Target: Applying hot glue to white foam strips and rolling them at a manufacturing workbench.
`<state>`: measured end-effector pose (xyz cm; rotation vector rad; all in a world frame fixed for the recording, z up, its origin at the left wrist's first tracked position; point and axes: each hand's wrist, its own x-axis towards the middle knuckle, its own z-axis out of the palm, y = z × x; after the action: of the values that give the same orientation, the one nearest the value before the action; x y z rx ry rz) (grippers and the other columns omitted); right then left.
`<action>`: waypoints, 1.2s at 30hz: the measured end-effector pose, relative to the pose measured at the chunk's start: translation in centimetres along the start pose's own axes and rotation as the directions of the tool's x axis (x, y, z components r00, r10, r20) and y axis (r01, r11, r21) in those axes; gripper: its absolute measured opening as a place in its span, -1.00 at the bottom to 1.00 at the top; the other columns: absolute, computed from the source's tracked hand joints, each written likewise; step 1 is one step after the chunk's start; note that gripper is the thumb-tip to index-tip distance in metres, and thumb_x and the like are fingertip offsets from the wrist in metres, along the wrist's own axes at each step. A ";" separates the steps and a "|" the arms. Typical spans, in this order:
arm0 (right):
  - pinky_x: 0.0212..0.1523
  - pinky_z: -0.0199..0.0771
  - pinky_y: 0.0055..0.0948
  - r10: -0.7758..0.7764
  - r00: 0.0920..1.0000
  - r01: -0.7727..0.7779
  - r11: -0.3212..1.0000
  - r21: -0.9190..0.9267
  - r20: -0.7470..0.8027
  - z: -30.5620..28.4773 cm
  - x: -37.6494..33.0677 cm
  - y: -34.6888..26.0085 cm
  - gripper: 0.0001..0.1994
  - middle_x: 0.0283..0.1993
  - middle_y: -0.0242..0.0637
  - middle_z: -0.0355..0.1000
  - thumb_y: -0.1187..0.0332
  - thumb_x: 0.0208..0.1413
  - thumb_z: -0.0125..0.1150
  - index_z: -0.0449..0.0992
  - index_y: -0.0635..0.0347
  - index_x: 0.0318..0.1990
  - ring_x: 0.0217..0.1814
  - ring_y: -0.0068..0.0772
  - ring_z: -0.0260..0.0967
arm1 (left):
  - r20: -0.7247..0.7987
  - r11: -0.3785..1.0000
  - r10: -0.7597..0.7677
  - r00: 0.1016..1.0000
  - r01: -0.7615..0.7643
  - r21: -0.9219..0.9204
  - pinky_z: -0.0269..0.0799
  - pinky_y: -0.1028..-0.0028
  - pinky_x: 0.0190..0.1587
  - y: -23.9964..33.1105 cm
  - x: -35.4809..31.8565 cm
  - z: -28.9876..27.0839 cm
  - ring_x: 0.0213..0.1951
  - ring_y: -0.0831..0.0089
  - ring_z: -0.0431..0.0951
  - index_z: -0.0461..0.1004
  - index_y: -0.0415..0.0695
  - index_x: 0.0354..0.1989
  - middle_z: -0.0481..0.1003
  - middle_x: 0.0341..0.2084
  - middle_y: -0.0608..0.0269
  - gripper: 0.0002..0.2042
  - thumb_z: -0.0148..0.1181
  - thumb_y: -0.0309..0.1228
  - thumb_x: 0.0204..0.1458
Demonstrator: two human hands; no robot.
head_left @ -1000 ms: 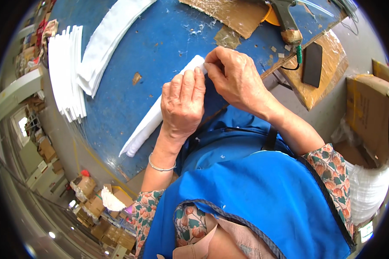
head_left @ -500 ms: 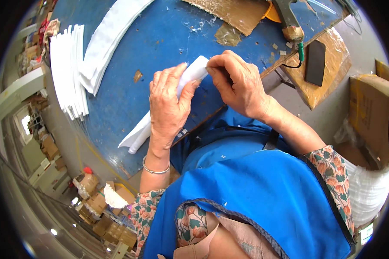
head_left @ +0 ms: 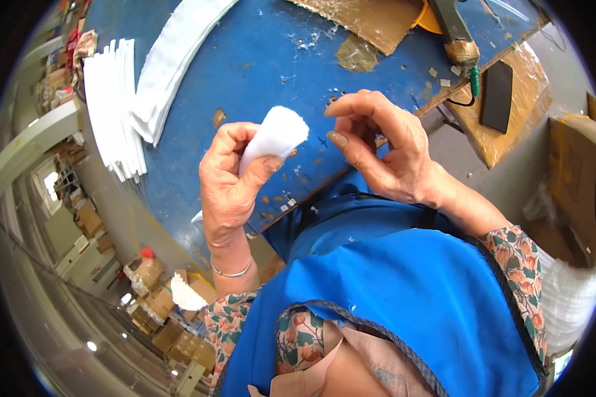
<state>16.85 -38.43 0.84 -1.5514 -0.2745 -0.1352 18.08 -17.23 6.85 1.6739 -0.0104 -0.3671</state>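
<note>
My left hand [head_left: 228, 178] grips a folded strip of white fabric [head_left: 275, 132] between thumb and fingers. The strip's upper end stands out above the hand, and a small tip of its other end shows left of the wrist. Just to the right, my right hand [head_left: 387, 145] is held in the air with thumb and forefinger apart. Nothing shows between them, and it does not touch the fabric. A stack of long white fabric strips [head_left: 179, 63] lies on the blue table [head_left: 245, 79], beside a bundle of thin white rods or tubes [head_left: 112, 109].
At the far right, a dark tool handle [head_left: 453, 26] with a taped end and green cord sleeve lies near cardboard [head_left: 361, 20]. A black phone-like slab [head_left: 496, 99] rests on a taped board [head_left: 520, 132] beyond the table edge. Cardboard boxes [head_left: 569, 178] stand at right.
My right hand has let go of the fabric's end and moved slightly right and down, its fingers opening. My left hand has drawn the fabric left and down, tilting its end toward me.
</note>
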 end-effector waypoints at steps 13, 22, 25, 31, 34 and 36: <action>-0.50 0.25 -0.61 -0.093 0.985 0.076 0.990 0.120 0.143 -0.7 -0.7 -1.4 -0.75 -0.42 -0.34 0.35 0.71 -0.01 0.15 0.48 0.35 -0.13 -0.50 -0.61 0.27 | 0.033 0.996 0.022 0.999 -0.019 -0.084 0.41 0.48 -0.02 0.6 -1.8 0.3 -0.13 0.49 0.49 0.42 -0.26 -0.14 0.50 -0.21 0.22 -0.60 0.44 -0.61 -0.17; -0.46 0.27 -0.63 0.004 0.987 -0.042 0.972 0.233 0.164 -0.3 -0.9 -1.6 -0.74 -0.40 -0.35 0.35 0.69 0.02 0.15 0.46 0.36 -0.09 -0.47 -0.64 0.27 | 0.032 0.999 0.018 0.999 -0.017 -0.029 0.43 0.52 -0.08 0.5 -1.8 0.9 -0.17 0.53 0.50 0.44 -0.26 -0.15 0.52 -0.24 0.24 -0.67 0.40 -0.59 -0.10; -0.46 0.27 -0.63 0.041 0.983 -0.081 0.971 0.223 0.178 -0.3 -0.7 -1.6 -0.76 -0.41 -0.35 0.35 0.66 0.05 0.16 0.46 0.36 -0.09 -0.47 -0.64 0.27 | 0.005 1.000 -0.009 1.000 0.009 0.008 0.43 0.56 -0.14 0.4 -1.5 1.2 -0.21 0.57 0.50 0.44 -0.27 -0.16 0.53 -0.28 0.25 -0.73 0.36 -0.56 -0.03; -0.58 0.31 -0.47 0.024 0.998 -0.025 1.000 0.019 0.056 0.2 0.8 -0.8 -0.86 -0.54 -0.26 0.38 0.52 0.02 0.26 0.47 0.28 -0.26 -0.60 -0.45 0.35 | -0.015 0.993 -0.077 0.997 0.079 0.091 0.44 0.59 -0.23 -0.8 0.1 1.1 -0.31 0.62 0.50 0.46 -0.27 -0.20 0.54 -0.37 0.29 -0.77 0.33 -0.51 0.01; -0.45 0.43 -0.21 0.003 1.000 0.001 0.985 -0.171 0.022 0.5 2.1 0.2 -0.91 -0.49 -0.02 0.44 0.48 0.05 0.20 0.46 0.33 -0.37 -0.46 -0.01 0.45 | -0.017 0.980 -0.073 0.997 0.075 0.186 0.44 0.59 -0.27 -1.9 1.8 1.1 -0.36 0.61 0.49 0.47 -0.27 -0.20 0.53 -0.41 0.31 -0.77 0.32 -0.44 0.03; -0.38 0.45 -0.15 0.072 0.996 -0.055 0.953 -0.298 0.047 0.7 3.1 1.1 -0.89 -0.47 0.02 0.46 0.44 0.07 0.16 0.47 0.34 -0.37 -0.40 0.03 0.47 | -0.045 0.982 -0.054 0.998 0.061 0.178 0.44 0.57 -0.27 -2.6 2.4 1.0 -0.34 0.59 0.49 0.47 -0.27 -0.17 0.53 -0.38 0.29 -0.73 0.34 -0.40 0.03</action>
<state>20.10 -37.46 0.60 -1.8633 -0.2576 -0.0840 19.53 -18.38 3.71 1.8622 0.0361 -0.3850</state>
